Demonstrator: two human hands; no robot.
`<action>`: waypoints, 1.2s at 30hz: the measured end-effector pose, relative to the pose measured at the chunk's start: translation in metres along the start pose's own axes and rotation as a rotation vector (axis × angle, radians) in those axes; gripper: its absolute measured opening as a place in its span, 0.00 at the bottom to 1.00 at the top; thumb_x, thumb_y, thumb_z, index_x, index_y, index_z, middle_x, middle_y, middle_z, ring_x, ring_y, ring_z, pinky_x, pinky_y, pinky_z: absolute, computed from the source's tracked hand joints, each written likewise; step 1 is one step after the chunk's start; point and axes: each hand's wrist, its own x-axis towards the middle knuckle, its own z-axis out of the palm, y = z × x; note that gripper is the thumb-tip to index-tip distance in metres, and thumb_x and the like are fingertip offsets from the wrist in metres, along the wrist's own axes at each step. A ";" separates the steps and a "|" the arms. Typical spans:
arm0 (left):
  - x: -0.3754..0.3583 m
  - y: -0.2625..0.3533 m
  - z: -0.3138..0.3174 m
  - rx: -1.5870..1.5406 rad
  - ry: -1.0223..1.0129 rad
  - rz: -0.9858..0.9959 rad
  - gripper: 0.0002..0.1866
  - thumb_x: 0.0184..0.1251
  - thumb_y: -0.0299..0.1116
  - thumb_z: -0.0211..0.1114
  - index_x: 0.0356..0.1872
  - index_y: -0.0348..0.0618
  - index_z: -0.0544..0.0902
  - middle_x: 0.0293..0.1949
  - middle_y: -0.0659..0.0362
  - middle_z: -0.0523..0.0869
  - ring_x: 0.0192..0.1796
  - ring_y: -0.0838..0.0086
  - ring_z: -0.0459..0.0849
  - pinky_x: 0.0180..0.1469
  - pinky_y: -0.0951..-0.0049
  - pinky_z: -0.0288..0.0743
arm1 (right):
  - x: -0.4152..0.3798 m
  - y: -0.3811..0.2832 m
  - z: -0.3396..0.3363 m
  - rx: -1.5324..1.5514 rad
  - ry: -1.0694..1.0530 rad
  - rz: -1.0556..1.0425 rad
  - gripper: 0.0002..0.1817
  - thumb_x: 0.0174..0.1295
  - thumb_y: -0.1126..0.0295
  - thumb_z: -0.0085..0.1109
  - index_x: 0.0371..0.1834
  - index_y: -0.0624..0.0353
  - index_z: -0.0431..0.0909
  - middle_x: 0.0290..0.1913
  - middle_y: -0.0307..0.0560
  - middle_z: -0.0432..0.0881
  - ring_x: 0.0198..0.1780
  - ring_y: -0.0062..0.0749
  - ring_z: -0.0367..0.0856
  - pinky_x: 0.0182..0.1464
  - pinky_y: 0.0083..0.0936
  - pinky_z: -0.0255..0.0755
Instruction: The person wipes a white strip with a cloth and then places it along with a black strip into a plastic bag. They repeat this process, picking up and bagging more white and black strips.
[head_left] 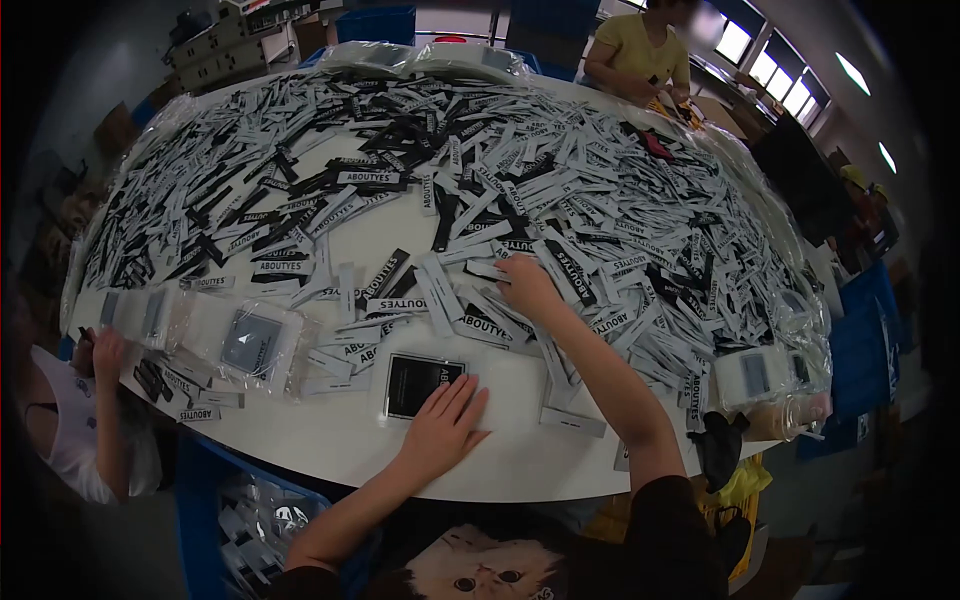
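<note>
My left hand (pixel 445 420) lies flat, fingers spread, on a clear bag holding a black label card (pixel 415 382) near the table's front edge. My right hand (pixel 527 285) reaches further out and rests on the heap of black and white "ABOUTYES" labels (pixel 480 180), fingers down on a few of them; whether it grips one I cannot tell. Loose labels (pixel 440 295) lie scattered between both hands.
The white round table (pixel 520 465) is covered by the label heap. Clear bagged packs (pixel 255 340) lie front left, more bagged packs (pixel 755 375) front right. A person's hand (pixel 105 350) works at the left edge; another person (pixel 640 50) sits at the far side. A blue bin (pixel 255 515) stands below.
</note>
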 end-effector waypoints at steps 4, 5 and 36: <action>0.000 -0.008 0.003 -0.045 0.144 -0.036 0.22 0.57 0.34 0.63 0.52 0.36 0.74 0.51 0.48 0.78 0.55 0.60 0.76 0.59 0.63 0.67 | 0.012 0.003 -0.006 0.087 -0.007 -0.080 0.15 0.46 0.70 0.61 0.38 0.65 0.76 0.32 0.57 0.79 0.36 0.50 0.77 0.40 0.35 0.70; -0.001 -0.010 0.002 -0.046 0.144 -0.041 0.22 0.57 0.34 0.63 0.52 0.36 0.74 0.51 0.48 0.78 0.55 0.60 0.76 0.59 0.63 0.67 | 0.008 0.001 -0.009 0.172 0.071 -0.016 0.14 0.47 0.70 0.61 0.36 0.66 0.74 0.32 0.57 0.78 0.35 0.51 0.77 0.38 0.35 0.70; -0.042 0.065 -0.023 -0.495 0.035 -0.221 0.32 0.49 0.17 0.55 0.62 0.34 0.65 0.63 0.47 0.66 0.66 0.54 0.64 0.65 0.61 0.58 | -0.238 -0.121 0.012 1.435 0.263 0.526 0.09 0.62 0.70 0.55 0.27 0.65 0.74 0.17 0.39 0.67 0.21 0.16 0.63 0.22 0.19 0.57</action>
